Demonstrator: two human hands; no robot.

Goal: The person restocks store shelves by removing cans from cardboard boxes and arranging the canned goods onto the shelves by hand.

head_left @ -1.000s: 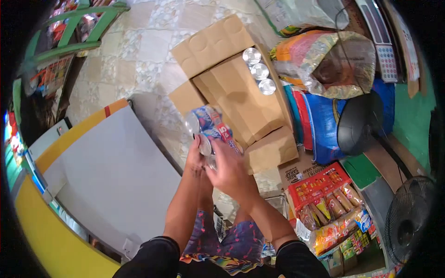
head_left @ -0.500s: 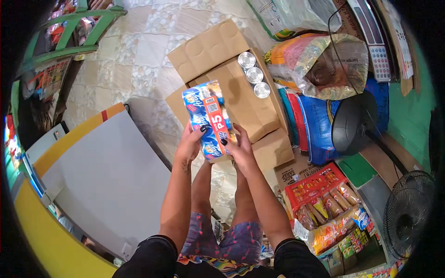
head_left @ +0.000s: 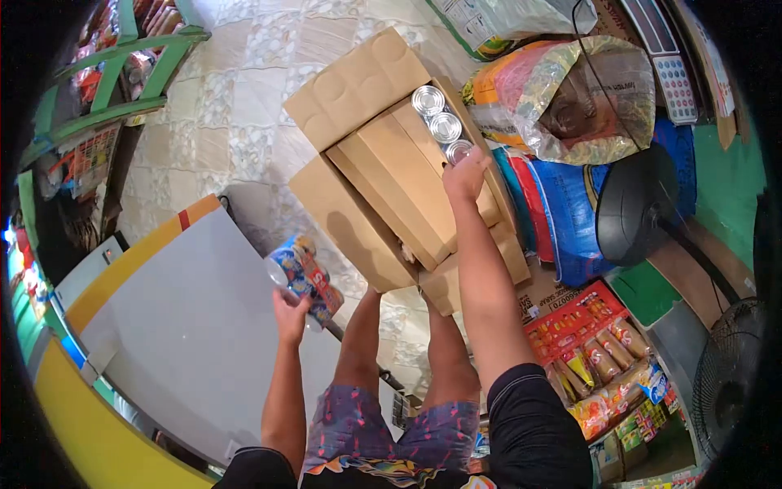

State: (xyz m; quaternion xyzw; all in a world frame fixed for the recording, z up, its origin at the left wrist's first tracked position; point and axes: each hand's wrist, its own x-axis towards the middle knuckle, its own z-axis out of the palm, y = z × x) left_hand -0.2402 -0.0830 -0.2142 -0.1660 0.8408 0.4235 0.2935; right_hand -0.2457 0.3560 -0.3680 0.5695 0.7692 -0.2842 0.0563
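Note:
My left hand [head_left: 289,314] holds a blue and red shrink-wrapped pack of cans [head_left: 308,277], tilted and slightly blurred, off to the left of an open cardboard box [head_left: 350,236]. Three silver-topped cans [head_left: 445,127] stand in a row along the right side of that box. Reaching into the box, my right hand [head_left: 466,177] has its fingers closed around the nearest can [head_left: 459,151], covering part of it. Flat brown cardboard [head_left: 399,175] fills the rest of the box top, and its flaps are folded outward.
A white-grey panel [head_left: 187,318] with a yellow edge stands at left. Sacks [head_left: 562,106] crowd the box's right side, beside a black fan base [head_left: 635,208]. Packaged goods [head_left: 599,359] sit in a box at lower right. Tiled floor [head_left: 244,106] lies behind.
The pack of cans has gone from both hands above the box to my left hand alone, moving left. My right hand has let go of it and reached forward to the cans in the box.

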